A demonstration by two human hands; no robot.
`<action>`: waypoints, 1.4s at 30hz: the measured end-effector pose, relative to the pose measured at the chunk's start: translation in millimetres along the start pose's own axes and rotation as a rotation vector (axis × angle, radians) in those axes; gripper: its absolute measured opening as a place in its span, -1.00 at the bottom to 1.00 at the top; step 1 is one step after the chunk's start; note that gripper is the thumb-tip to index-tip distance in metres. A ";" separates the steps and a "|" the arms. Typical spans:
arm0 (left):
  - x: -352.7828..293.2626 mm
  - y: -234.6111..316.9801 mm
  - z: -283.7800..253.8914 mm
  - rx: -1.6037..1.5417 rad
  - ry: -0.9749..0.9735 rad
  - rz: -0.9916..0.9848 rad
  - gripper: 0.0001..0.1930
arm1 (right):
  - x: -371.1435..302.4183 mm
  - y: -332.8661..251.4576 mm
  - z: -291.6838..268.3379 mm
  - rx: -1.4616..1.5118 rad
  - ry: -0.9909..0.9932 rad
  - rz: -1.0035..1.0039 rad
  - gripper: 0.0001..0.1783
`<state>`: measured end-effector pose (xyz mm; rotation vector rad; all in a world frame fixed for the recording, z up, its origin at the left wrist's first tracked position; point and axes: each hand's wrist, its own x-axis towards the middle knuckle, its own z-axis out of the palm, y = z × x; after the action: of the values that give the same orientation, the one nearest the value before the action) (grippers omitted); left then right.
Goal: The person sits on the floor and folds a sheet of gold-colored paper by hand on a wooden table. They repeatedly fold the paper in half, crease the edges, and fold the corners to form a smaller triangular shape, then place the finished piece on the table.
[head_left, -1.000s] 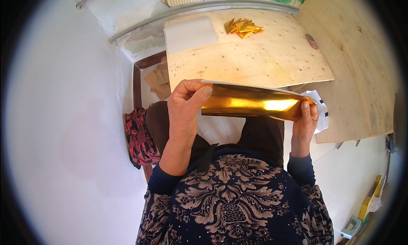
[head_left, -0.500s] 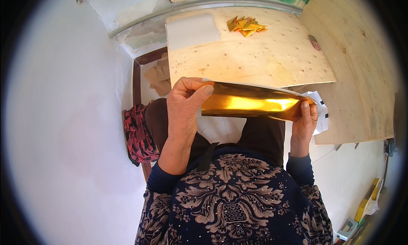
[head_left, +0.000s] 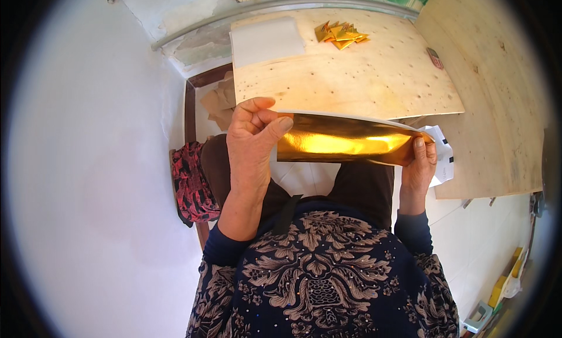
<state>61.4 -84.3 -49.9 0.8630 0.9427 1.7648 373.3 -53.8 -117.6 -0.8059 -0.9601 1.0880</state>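
Shiny gold sheet (head_left: 345,142) spread crosswise, left hand (head_left: 250,140) pinching its left end, right hand (head_left: 420,167) pinching its right end, plywood tabletop (head_left: 328,89) on the far side

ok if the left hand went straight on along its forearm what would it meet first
Likely the near edge of the plywood board; depth is unclear, so the left hand might pass above it instead.
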 end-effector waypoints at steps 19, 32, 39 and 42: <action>12.6 1.8 -32.4 0.067 0.066 -0.036 -0.82 | 8.6 7.3 56.2 0.026 0.107 0.070 -0.81; 74.6 -63.3 -86.0 0.291 0.255 -0.130 -0.87 | 75.5 84.6 70.6 -0.354 -0.087 0.293 -0.73; 126.5 -147.4 -130.7 0.523 0.316 -0.222 -0.87 | 133.1 183.5 83.5 -0.939 -0.118 0.325 -0.71; 138.5 -166.2 -135.0 0.827 0.404 -0.241 -0.87 | 140.7 210.4 90.1 -1.104 -0.087 0.153 -0.76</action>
<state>-33.9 60.7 -236.8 0.8376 2.0303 1.3402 240.8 145.4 -239.7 -1.7463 -1.6128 0.6540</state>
